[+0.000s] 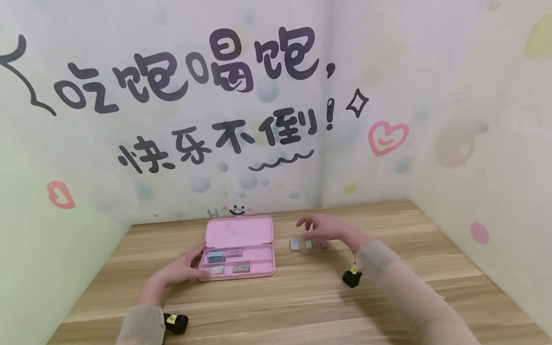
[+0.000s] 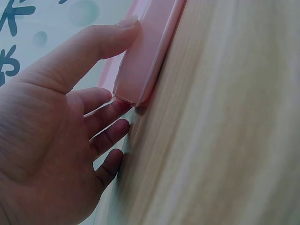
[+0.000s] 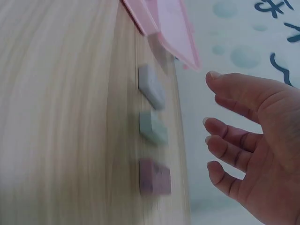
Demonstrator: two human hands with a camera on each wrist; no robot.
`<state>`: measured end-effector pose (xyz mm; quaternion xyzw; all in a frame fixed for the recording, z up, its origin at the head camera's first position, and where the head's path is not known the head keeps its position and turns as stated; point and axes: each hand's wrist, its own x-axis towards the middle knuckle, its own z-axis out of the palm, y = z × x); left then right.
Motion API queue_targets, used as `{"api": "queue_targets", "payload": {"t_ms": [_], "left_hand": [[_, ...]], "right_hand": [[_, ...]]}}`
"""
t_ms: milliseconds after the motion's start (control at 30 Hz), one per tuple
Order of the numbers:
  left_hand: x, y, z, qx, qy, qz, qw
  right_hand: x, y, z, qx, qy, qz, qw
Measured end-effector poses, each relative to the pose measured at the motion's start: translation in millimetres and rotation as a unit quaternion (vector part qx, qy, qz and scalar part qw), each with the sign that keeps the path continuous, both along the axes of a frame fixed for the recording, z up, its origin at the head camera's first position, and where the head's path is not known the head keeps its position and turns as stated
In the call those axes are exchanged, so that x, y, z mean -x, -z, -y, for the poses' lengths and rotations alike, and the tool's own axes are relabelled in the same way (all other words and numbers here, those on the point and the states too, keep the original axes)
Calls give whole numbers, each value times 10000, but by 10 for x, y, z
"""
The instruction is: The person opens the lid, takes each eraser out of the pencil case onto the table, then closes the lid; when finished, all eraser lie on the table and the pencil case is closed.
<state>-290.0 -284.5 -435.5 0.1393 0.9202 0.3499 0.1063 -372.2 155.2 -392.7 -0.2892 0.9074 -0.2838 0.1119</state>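
A pink case (image 1: 239, 232) stands with its lid raised, its tray divided into compartments. In the tray lie several small eraser-like blocks, among them a light blue one (image 1: 215, 254), a mauve one (image 1: 235, 252) and a grey-brown one (image 1: 241, 269). My left hand (image 1: 184, 267) holds the case's left end, thumb toward the front and fingers at the side. To the right of the case, three more blocks lie in a row: whitish (image 3: 151, 87), pale green (image 3: 152, 127) and mauve (image 3: 155, 177). Over them hovers my right hand (image 1: 323, 227), fingers loosely bent, holding nothing.
The case rests on a wood-grain table (image 1: 276, 314) that ends at a printed backdrop (image 1: 276, 187) behind. Side walls (image 1: 483, 191) close it in on both sides. A black wrist device (image 1: 351, 278) hangs by the right sleeve, and another (image 1: 176, 324) by the left.
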Motion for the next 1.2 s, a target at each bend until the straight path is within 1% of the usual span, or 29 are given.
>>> {"api": "queue_targets", "payload": {"t_ms": [67,233,367,467,600,700,867,967,1067,1200], "left_hand": [[4,10,3,-13,-4,2,10000],[-1,3,-6,-65,-54,38,10000],[-19,-24,-26,-84,-67,65,9999],[-19,-30,-28,-75,-70,57,9999],[-24,-30,-30,-37,-64,69,9999],[-28,-35,-31,-30,-69,82,9999],[-21,-21,-16,-68,-85,50,9999],[-14,-13,-10,-80,-88,38,9999],[-4,-3,-2,-75,-78,22,9999],[1,7,8,-70,-101,22,9999]], "right_hand": [[10,6,140,56,-186,91,9998],[43,16,471,152,-702,-5,9974],[73,-5,699,161,-954,22,9953],[97,-35,850,174,-1061,116,9941],[133,-46,1022,122,-1095,198,9937],[140,-26,1145,-66,-1131,174,9934],[108,10,1360,-432,-1339,-32,9900],[93,32,1471,-546,-1502,-188,9870],[97,71,1568,-683,-1674,-522,9821],[115,138,1678,-839,-1733,-878,9774]]}}
